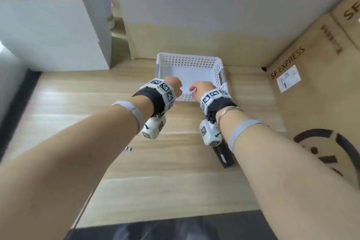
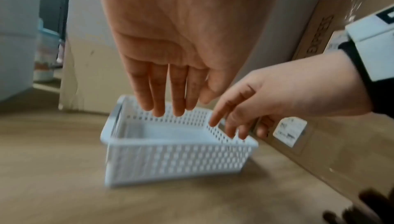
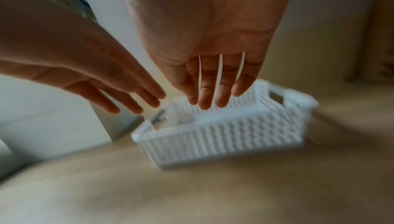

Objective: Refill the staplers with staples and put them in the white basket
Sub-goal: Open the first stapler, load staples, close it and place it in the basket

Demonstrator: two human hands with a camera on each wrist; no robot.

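Left hand [image 2: 192, 42] and right hand [image 3: 213, 34] above white basket [image 1: 190, 60], fingers straight, holding nothing, perforated walls, cut-out handle.

Cardboard boxes [image 1: 311, 87] beside wooden table [image 1: 78, 103]

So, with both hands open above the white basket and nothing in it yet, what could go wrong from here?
1. The white basket looks light, and both open hands, left hand and right hand, hover close above its rim; a bump could slide it along the wooden table.
2. The black stapler lies half hidden under the right forearm, so the arm might knock it when pulling back.
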